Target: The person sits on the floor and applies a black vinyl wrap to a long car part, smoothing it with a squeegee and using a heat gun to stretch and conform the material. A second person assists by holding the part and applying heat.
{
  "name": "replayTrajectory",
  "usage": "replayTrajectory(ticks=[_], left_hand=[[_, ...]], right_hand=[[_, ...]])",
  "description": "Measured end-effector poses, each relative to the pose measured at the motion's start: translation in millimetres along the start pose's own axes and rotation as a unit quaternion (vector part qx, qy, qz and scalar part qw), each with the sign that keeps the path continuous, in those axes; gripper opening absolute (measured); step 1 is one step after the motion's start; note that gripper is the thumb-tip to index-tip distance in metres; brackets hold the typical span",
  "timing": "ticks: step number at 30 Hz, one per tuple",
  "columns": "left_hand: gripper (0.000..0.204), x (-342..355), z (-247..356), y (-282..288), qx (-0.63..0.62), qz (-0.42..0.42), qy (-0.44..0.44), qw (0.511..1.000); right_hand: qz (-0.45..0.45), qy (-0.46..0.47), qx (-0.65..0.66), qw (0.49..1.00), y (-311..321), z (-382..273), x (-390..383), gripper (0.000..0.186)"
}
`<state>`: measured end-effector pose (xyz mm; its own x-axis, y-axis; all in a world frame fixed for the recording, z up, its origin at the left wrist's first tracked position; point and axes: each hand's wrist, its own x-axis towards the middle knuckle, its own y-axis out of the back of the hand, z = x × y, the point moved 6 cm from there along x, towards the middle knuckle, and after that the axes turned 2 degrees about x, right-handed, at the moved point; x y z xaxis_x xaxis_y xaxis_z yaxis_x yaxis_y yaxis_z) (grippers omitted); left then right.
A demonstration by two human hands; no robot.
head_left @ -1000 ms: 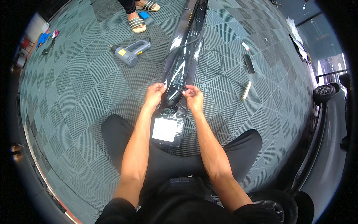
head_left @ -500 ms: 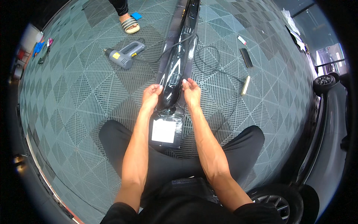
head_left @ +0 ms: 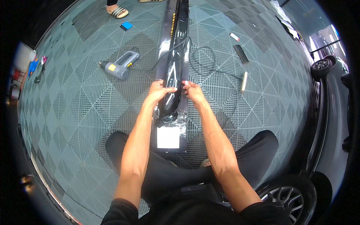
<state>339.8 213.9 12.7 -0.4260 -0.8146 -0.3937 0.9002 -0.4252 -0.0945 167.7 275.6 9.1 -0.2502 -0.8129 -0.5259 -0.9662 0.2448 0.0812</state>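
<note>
A long, glossy black car trim piece with film-like creases lies lengthwise on a long dark box. Its near end is rounded, with crumpled black film gathered there. My left hand grips the piece from the left, thumb laid across its top and fingers down the side. At the right edge, my right hand is closed in a pinch, thumb against the fingertips; what lies between them is too small to make out. A white label is on the box's near end.
A grey heat gun rests on the tiled floor at left, its cable crossing the trim. A blue squeegee, a black block and a pale bar lie around. Another person's sandaled foot is far left; a car wheel near right.
My left thumb has moved from the left edge onto the top of the trim. My right hand stays at the right edge. The view has shifted, and a second sandal shows at the top.
</note>
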Motion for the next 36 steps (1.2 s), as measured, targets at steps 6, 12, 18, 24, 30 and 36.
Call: replayTrajectory(ticks=[6,12,18,24,30,36], left_hand=[[0.024,1.4,-10.6,7.8,-0.154,-0.065,0.048,0.985],[0.034,3.1,-13.9,-7.7,-0.233,-0.088,0.042,0.968],[0.037,3.8,-14.6,-16.5,-0.204,-0.087,0.059,0.973],[0.034,4.2,-15.0,-15.7,-0.222,-0.072,0.064,0.970],[0.028,7.3,-16.2,-18.1,-0.196,-0.047,0.072,0.977],[0.025,7.0,-15.1,-20.3,-0.183,-0.048,0.084,0.978]], right_hand=[[-0.031,-0.047,0.089,0.994,0.8,-3.6,-9.8,0.053],[-0.097,0.000,0.184,0.978,-1.8,-24.1,-16.6,0.036],[-0.007,-0.037,0.121,0.992,10.8,-10.6,1.0,0.032],[-0.039,-0.041,0.158,0.986,17.0,-5.0,3.3,0.038],[-0.036,-0.036,0.167,0.985,18.5,-9.6,3.9,0.020],[-0.010,-0.032,0.109,0.993,29.4,-14.1,1.3,0.020]])
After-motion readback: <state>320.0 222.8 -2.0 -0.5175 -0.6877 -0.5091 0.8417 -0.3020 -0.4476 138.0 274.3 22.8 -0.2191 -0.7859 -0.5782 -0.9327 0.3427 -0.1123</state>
